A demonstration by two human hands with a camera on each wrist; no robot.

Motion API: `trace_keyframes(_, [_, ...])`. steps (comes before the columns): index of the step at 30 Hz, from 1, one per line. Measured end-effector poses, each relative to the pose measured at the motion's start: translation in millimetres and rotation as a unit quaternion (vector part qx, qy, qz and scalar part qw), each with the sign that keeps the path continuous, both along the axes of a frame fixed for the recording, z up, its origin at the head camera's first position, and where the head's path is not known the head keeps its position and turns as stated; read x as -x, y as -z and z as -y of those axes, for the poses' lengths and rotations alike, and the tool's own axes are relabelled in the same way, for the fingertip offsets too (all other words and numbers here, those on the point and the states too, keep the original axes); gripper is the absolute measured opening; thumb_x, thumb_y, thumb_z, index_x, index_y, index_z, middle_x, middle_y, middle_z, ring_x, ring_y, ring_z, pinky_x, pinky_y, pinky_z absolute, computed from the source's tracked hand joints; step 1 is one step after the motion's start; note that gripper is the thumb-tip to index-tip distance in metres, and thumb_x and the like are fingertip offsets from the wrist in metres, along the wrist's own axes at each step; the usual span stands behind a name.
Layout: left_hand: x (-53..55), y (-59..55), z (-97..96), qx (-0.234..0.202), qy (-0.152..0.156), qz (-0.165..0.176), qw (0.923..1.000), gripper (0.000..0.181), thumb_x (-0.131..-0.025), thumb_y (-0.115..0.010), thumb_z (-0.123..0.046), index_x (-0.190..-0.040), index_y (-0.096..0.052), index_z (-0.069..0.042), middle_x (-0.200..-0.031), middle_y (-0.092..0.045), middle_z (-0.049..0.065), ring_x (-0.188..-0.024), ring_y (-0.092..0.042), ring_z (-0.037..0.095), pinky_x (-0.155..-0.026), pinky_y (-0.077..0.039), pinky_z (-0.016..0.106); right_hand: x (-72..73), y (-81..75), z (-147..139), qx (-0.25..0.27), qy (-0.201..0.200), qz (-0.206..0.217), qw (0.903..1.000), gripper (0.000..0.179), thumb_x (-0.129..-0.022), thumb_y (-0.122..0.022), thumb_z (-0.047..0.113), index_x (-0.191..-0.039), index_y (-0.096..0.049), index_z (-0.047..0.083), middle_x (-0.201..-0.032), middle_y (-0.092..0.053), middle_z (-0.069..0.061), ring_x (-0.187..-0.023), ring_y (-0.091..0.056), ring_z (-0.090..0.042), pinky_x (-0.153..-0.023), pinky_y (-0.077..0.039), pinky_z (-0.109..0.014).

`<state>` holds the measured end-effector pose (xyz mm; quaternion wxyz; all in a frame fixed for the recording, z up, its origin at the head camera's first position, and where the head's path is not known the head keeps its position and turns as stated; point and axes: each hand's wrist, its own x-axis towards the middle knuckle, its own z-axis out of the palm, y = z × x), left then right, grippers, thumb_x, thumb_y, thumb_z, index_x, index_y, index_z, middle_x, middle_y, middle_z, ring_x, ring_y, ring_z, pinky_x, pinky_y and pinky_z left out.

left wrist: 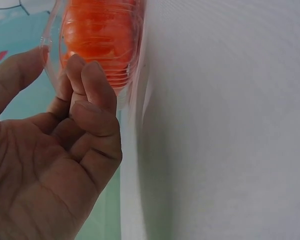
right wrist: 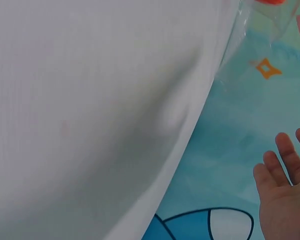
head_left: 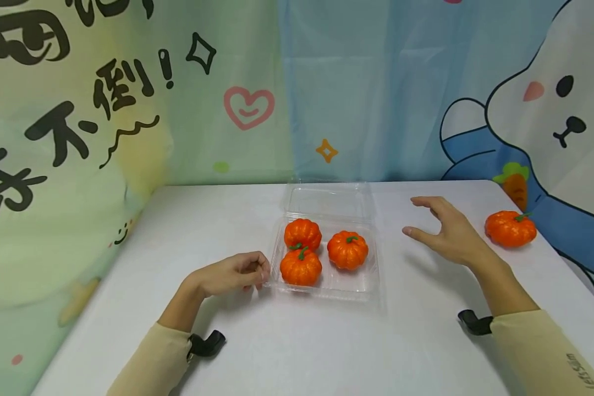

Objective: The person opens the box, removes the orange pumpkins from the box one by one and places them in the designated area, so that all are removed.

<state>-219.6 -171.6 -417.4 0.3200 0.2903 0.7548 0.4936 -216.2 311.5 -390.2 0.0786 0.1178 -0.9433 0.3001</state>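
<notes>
A clear plastic clamshell box [head_left: 346,283] lies with its lid [head_left: 329,201] folded back on the white table. Inside it are three small orange pumpkins: one at the back left [head_left: 302,233], one at the front left [head_left: 301,267] and one on the right [head_left: 348,250]. At the box's front left corner, my left hand [head_left: 235,274] pinches the rim, thumb on one side and curled fingers against the wall [left wrist: 97,105]. My right hand [head_left: 447,231] hovers over the table right of the box, fingers spread from the thumb, holding nothing.
Another orange pumpkin [head_left: 511,229] with a green stem sits near the right edge of the white table [head_left: 297,352]. Behind the table hangs a printed curtain [head_left: 356,99] with a bear, a heart and large characters. Black straps [head_left: 207,344] circle both wrists.
</notes>
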Motion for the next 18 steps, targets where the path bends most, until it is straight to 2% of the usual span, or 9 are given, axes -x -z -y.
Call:
trace_keyframes(5, [-0.4,1.9,-0.2,0.004,0.004,-0.004,1.0000,0.012,-0.103,-0.052,-0.009,-0.110,-0.055,0.000,-0.092,-0.060,0.008,-0.087,-0.059,0.027,-0.068,-0.046,0.026,-0.2,1.7,13,0.006,-0.021,0.002,0.9998,0.075,-0.092,-0.077,0.039,-0.150,-0.044,0.005,-0.150,-0.046,-0.023,-0.138,-0.040,-0.047,-0.109,-0.036,-0.068])
trace_keyframes(12, [-1.2,1.1,-1.3,0.005,0.003,0.000,1.0000,0.012,-0.103,-0.052,-0.009,-0.111,-0.055,0.000,-0.092,-0.060,0.009,-0.087,-0.059,0.026,-0.068,-0.046,0.027,2.7,1.9,26,0.030,-0.056,-0.008,0.9980,0.070,-0.092,-0.079,0.032,-0.146,-0.047,0.002,-0.145,-0.051,-0.022,-0.137,-0.044,-0.045,-0.111,-0.036,-0.064])
trace_keyframes(18, [1.0,-0.2,-2.5,0.009,0.007,0.004,0.9999,0.011,-0.103,-0.052,-0.008,-0.110,-0.055,-0.001,-0.092,-0.060,0.008,-0.087,-0.058,0.026,-0.069,-0.046,0.026,2.5,9.8,35,0.041,-0.073,-0.011,0.9964,0.067,-0.091,-0.080,0.030,-0.145,-0.049,0.004,-0.143,-0.055,-0.018,-0.136,-0.048,-0.040,-0.111,-0.037,-0.059])
